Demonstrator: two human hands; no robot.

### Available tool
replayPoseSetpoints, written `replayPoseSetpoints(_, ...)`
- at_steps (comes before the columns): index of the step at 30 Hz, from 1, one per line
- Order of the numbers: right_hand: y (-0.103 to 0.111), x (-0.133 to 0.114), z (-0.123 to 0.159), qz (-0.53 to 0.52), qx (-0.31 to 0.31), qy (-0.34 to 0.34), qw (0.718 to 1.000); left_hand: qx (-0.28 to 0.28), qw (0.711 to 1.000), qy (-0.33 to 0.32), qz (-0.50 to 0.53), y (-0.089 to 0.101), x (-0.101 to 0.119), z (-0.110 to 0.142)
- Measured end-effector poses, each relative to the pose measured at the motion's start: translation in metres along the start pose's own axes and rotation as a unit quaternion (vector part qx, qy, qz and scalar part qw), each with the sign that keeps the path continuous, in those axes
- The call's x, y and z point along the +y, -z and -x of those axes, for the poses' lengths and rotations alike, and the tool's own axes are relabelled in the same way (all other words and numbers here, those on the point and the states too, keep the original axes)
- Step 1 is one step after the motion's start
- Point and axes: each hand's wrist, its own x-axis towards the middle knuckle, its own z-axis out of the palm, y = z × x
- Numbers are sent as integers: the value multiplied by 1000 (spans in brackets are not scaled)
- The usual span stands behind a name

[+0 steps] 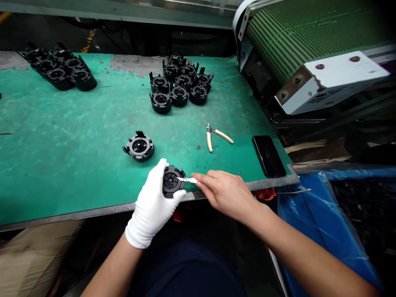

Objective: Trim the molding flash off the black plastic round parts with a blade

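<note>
My left hand [151,206], in a white glove, grips a round black plastic part [172,180] at the near edge of the green table [62,140]. My bare right hand [223,192] pinches a small white-handled blade [187,180] whose tip rests on the part's rim. A single black part [139,146] of the same kind lies on the mat just beyond my hands.
A cluster of several black parts [179,82] sits at the back middle, another group [60,68] at the back left. Cream-handled pliers [216,136] and a black phone [268,156] lie to the right. A green conveyor [303,37] rises at the right; a blue-lined bin [321,218] stands below.
</note>
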Motion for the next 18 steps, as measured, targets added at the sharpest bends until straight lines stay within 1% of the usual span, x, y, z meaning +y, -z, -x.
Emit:
replayPoseSetpoints(5, -6, -4, 4, -21, 8, -10, 1000, 46, 999, -3, -6, -9, 5, 5)
replayPoseSetpoints(11, -11, -19, 3, -4, 40, -67, 997, 93, 996, -2, -7, -18, 14, 9)
replayPoseSetpoints(15, -13, -25, 8, -38, 49, -62, 996, 103, 995, -7, 11, -22, 13, 9)
replayPoseSetpoints(18, -14, -26, 9, -26, 46, -59, 997, 100, 995, -2, 15, -22, 12, 8)
